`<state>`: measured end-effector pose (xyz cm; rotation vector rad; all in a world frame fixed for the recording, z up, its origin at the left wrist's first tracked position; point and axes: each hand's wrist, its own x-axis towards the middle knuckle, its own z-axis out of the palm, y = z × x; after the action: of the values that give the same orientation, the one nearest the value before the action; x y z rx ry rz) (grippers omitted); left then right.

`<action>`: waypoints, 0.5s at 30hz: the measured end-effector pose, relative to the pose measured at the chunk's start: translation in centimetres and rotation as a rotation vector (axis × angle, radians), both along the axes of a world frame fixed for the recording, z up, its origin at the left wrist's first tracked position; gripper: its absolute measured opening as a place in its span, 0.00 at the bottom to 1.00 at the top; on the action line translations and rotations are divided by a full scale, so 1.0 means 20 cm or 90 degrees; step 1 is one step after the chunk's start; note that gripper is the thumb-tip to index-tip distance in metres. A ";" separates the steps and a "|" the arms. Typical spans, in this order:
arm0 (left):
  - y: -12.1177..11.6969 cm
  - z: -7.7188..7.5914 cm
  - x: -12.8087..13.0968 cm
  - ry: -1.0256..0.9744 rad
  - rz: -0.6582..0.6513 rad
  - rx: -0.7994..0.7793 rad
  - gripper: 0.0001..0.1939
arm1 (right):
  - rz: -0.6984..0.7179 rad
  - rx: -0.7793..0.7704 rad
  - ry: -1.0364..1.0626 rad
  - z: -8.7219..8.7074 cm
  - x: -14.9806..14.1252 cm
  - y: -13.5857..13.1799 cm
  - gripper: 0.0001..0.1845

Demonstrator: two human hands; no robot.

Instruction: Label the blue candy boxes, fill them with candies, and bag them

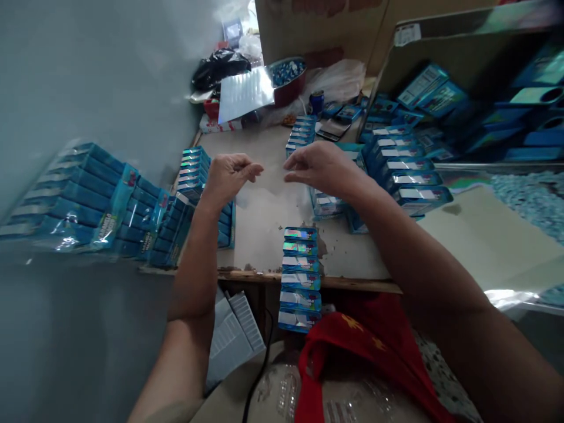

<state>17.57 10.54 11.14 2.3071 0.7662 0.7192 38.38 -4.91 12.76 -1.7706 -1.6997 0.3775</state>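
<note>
One red cloth (352, 341) is bunched at the near side; just beyond, six blue boxes (300, 281) are ranked across the near edge of the table (259, 229), presumably set close for mutual support. Farther off, the left hand (231, 176) is held curled, its grasp cannot be told; the right hand (324, 167) is released, fingers parted, nothing grasped

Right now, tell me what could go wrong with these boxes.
First, the front row of blue boxes seems to jut past the near edge of the table, so a bump might tip some off. Second, the right forearm overlaps the boxes at the right in this view; if it is as close as it looks, a sideways swing could knock them.
</note>
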 end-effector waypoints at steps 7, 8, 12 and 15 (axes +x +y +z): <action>-0.37 -0.24 -0.03 -0.251 0.375 0.241 0.26 | -0.225 0.069 0.116 -0.07 0.06 -0.02 0.06; -0.47 -0.31 -0.04 -0.245 0.381 0.192 0.25 | -0.280 0.106 0.099 -0.06 0.08 -0.03 0.10; -0.77 -0.56 -0.06 -0.024 0.085 -0.216 0.41 | -0.388 0.226 -0.020 0.06 0.07 -0.08 0.21; -0.88 -0.62 -0.12 0.007 -0.031 -0.408 0.44 | -0.318 0.193 -0.137 0.12 -0.08 -0.09 0.20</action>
<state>15.18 -7.02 -1.35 1.7389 0.8010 0.3637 36.82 -6.73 15.11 -1.9658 -1.2965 -0.2827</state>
